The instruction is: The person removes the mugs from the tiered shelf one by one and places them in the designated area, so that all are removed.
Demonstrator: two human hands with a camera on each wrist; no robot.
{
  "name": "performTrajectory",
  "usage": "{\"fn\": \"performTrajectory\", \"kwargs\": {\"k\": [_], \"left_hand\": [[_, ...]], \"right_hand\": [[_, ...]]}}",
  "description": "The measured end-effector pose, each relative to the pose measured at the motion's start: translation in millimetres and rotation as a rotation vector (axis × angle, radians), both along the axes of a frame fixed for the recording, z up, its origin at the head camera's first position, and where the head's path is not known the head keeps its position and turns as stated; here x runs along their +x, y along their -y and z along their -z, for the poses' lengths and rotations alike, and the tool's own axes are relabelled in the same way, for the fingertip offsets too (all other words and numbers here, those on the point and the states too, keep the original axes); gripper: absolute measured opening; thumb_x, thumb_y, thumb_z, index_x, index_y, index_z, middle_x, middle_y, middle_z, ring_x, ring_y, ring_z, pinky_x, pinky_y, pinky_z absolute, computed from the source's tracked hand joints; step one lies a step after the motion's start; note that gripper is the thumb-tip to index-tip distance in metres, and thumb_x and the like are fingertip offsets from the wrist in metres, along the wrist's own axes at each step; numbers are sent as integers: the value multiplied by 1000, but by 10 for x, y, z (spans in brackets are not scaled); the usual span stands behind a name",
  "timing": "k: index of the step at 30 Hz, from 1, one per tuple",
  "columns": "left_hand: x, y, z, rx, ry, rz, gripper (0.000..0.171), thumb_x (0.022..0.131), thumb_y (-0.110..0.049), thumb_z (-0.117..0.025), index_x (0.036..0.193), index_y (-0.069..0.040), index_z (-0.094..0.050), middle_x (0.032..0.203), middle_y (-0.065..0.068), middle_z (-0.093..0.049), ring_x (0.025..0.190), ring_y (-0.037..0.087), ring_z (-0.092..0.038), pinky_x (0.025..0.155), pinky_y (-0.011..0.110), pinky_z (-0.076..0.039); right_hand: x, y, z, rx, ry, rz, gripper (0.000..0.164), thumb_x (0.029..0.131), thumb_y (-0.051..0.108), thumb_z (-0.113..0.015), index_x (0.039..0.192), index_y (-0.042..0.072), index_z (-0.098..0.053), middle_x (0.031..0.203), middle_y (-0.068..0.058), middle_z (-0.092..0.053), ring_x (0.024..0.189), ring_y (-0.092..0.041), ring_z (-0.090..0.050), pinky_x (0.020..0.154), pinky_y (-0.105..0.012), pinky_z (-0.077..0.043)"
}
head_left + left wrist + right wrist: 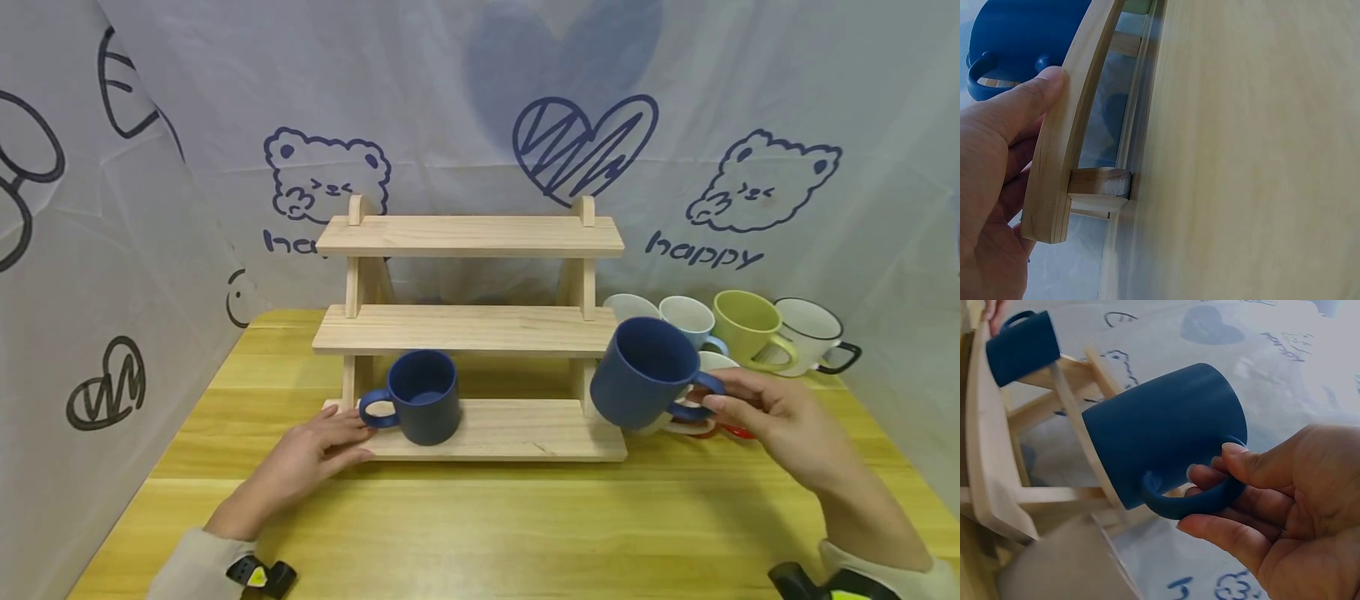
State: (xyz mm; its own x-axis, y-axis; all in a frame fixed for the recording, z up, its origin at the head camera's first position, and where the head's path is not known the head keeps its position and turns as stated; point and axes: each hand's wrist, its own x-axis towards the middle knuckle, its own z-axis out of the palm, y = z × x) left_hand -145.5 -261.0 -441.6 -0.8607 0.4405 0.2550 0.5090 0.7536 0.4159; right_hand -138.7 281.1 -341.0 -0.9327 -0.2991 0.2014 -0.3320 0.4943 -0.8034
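Observation:
My right hand [787,425] pinches the handle of a dark blue mug [637,387], held in the air at the right end of a three-tier wooden shelf [465,329]. In the right wrist view, thumb and fingers close round that handle. A second dark blue mug [429,408] stands upright on the bottom board's left part, handle to the left. My left hand [311,442] grips the left end of that board, beside this mug's handle. The left wrist view shows the thumb [1047,84] on the board's edge, other fingers partly hidden behind the board.
Behind the raised mug, at the table's right, several cups crowd together: a green mug [746,325], a white mug with black handle [810,333], a light blue-handled cup [688,317], others partly hidden. A printed curtain [450,108] hangs behind the wooden table [480,525].

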Motion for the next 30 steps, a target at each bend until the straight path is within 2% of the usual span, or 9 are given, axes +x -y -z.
{"fn": "performTrajectory", "kwargs": {"k": [6,10,16,21,24,28,30], "left_hand": [[0,6,13,6,-32,3,31,86,-29,-76,110,-10,-76,117,3,-70,118,26,-60,113,48,-33],[0,5,14,12,-21,3,30,86,-29,-75,110,-11,-76,117,2,-70,118,26,-60,113,49,-33],[-6,-4,9,11,-13,5,31,88,-31,-73,111,-11,-76,118,3,-69,119,26,-60,113,50,-33],[-10,-5,6,14,-11,-1,31,88,-31,-73,111,-11,-76,118,3,-69,118,26,-60,112,51,-33],[-8,-5,2,15,-12,-1,31,88,-31,-73,111,-11,-76,118,3,-69,118,26,-60,112,51,-33],[-2,-5,4,13,-9,1,31,88,-32,-73,111,-11,-76,118,4,-69,118,27,-60,113,50,-33],[3,-6,5,12,-6,1,32,88,-32,-73,111,-11,-76,118,4,-69,119,27,-60,113,50,-33]], "right_hand": [[-12,-185,-23,8,-106,85,22,97,-1,-58,118,-7,-64,95,4,-72,77,-7,-64,65,-15,-54],[-20,-287,-16,-7,-103,126,22,98,0,-56,117,-6,-65,97,9,-71,77,-5,-64,67,-12,-54],[-3,-481,3,-30,-99,175,24,101,2,-51,121,-2,-64,102,17,-69,88,3,-66,71,-11,-55],[20,-686,49,-87,-106,215,26,101,0,-49,119,10,-66,103,18,-68,92,7,-64,70,-10,-55],[29,-801,85,-128,-104,242,33,101,-2,-49,118,23,-63,102,21,-67,92,9,-62,71,-9,-54],[36,-965,128,-189,-113,263,40,101,-4,-47,116,30,-61,100,23,-66,91,11,-61,73,-6,-52],[39,-1051,147,-261,-116,241,42,100,-6,-45,115,29,-63,101,22,-67,93,11,-61,74,-6,-52]]}}
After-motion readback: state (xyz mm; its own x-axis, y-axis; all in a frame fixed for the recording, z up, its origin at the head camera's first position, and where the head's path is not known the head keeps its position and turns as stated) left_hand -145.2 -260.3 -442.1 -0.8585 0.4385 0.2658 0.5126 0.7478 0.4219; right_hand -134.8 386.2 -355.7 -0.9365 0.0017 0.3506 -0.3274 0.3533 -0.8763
